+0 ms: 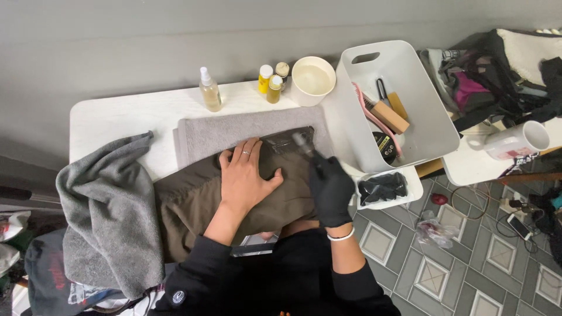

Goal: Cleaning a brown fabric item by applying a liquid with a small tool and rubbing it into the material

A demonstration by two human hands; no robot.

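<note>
**Brush meets fabric**

While the bare left hand [244, 175] lies flat and open, pinning the olive-brown cloth garment [199, 202] on the white desk [117, 117], the black-gloved right hand [331, 190] grips a small blurred brush [304, 143]. Hard strokes could bunch the fabric.

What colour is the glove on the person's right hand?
Black. The glove covers the whole right hand, seen clearly in the head view; the left hand is bare.
</note>
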